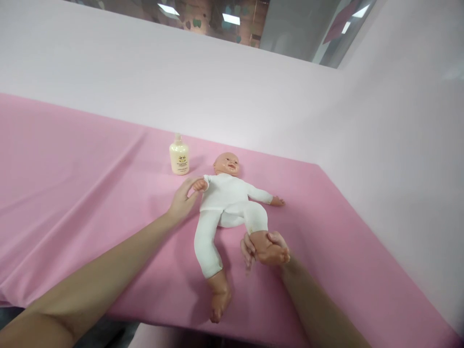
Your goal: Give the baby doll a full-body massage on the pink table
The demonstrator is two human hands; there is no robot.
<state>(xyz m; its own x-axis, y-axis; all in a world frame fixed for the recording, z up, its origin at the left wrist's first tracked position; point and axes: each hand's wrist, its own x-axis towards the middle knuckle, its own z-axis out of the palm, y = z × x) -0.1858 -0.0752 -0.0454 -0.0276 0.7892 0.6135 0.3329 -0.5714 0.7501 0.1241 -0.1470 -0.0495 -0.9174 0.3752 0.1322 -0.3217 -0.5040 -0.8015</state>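
Note:
A baby doll [226, 198] in a white one-piece suit lies on its back on the pink cloth, head toward the far wall. My left hand [183, 200] touches the doll's small hand at its left side, fingers pinched around it. My right hand [261, 246] is wrapped around the doll's bare foot on the right, lifting that bent leg a little. The doll's other leg stretches toward the table's near edge, its bare foot [219, 299] resting close to the rim.
A cream lotion bottle [179, 155] stands upright just beyond the doll's head, to the left. The pink cloth [72, 183] covers the whole table, with folds at the left. Pale pink walls close the back and right.

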